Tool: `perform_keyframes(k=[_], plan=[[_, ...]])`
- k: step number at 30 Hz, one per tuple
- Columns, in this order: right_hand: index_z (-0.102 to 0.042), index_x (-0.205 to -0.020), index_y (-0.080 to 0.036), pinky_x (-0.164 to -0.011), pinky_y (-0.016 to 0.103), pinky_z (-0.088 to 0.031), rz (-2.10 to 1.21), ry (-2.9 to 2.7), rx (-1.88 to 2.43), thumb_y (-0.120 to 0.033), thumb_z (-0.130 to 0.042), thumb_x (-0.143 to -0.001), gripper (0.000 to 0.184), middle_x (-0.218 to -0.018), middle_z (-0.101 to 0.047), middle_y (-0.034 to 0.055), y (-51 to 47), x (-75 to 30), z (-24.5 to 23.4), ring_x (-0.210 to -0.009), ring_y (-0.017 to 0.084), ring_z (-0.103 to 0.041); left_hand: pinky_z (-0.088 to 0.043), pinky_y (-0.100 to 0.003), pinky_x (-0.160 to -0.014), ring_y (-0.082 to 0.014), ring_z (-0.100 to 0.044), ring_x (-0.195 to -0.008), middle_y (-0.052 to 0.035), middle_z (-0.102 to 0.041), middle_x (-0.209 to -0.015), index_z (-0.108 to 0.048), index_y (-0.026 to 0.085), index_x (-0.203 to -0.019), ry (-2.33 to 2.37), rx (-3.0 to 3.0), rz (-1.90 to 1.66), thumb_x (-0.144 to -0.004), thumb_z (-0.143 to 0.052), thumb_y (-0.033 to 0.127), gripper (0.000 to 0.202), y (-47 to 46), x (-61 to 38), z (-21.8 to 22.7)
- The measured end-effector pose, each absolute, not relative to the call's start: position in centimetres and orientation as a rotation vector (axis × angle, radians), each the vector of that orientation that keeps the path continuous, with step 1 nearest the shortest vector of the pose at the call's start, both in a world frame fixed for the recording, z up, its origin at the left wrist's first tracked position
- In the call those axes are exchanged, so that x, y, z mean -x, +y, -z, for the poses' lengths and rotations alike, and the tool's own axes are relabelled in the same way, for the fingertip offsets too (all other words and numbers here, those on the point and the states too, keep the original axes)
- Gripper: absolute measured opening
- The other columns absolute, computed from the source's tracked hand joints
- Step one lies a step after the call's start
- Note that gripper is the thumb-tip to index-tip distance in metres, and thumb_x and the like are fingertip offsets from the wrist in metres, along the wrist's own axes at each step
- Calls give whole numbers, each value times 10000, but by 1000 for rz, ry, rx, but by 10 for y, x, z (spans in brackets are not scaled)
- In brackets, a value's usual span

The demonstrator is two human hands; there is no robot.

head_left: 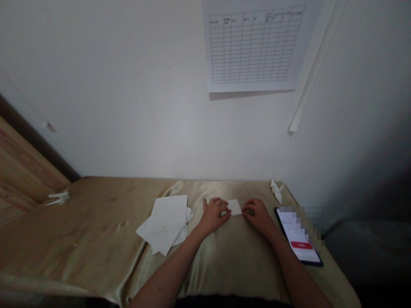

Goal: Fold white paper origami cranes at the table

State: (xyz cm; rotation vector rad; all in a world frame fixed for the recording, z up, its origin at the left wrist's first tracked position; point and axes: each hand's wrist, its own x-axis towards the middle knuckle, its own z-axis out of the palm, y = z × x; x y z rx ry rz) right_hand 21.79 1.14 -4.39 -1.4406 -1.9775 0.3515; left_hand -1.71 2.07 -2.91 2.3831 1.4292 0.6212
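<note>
A small square of white paper point(235, 207) lies on the cloth-covered table between my two hands. My left hand point(214, 214) has its thumb and index finger closed at the paper's lower left edge, while its other fingers rest over the left side. At the right corner, the fingertips of my right hand point(257, 214) pinch the same paper. Whether the paper has several layers is too small to tell. Left of my left hand is a loose pile of white sheets point(168, 216), one with a torn, perforated-looking edge.
A phone point(300, 235) with a lit screen lies right of my right arm. Behind it sits a folded white paper figure point(276, 191). Another white paper piece point(58, 198) is at the far left of the gold tablecloth point(96, 239). A printed table sheet point(253, 47) hangs on the wall.
</note>
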Motion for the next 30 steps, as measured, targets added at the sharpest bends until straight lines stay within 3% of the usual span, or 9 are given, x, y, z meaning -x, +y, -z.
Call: perform_keyframes(k=[30], plan=[[-740, -823, -243, -969, 402, -426, -372, -1979, 1390, -263, -698, -795, 54, -1018, -644, 71, 14, -218, 47, -1065, 248, -521, 42, -727, -1107, -284, -400, -1327, 47, -650, -1273, -723, 405, -999, 1429, -2299, -610, -803, -721, 379, 198, 23, 18, 28]])
